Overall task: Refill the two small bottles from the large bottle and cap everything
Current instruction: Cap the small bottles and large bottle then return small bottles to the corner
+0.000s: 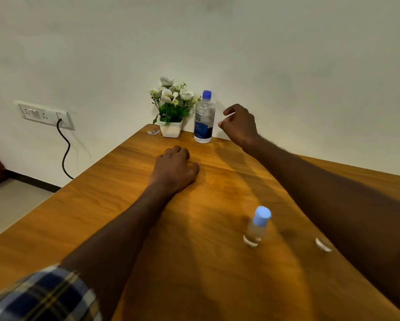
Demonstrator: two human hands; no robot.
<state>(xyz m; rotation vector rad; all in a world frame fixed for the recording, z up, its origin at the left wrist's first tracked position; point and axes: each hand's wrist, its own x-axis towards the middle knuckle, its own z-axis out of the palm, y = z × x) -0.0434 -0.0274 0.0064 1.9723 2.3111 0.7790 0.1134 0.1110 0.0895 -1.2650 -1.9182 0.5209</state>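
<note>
The large clear bottle (204, 118) with a blue cap and blue label stands upright at the far edge of the wooden table (101, 205). My right hand (239, 125) hovers just to its right, fingers curled apart, a small gap from the bottle, holding nothing. My left hand (174, 169) rests on the table in a loose fist, nearer than the big bottle. One small clear bottle (257, 227) with a light blue cap stands near me, between my forearms. Only the base of the second small bottle (323, 244) shows; my right forearm hides the rest.
A white pot of artificial flowers (172, 112) stands just left of the large bottle, with a small wrapper (153, 132) beside it at the table corner. A wall socket (44, 115) with a black cable is at the left. The table's left edge drops to the floor.
</note>
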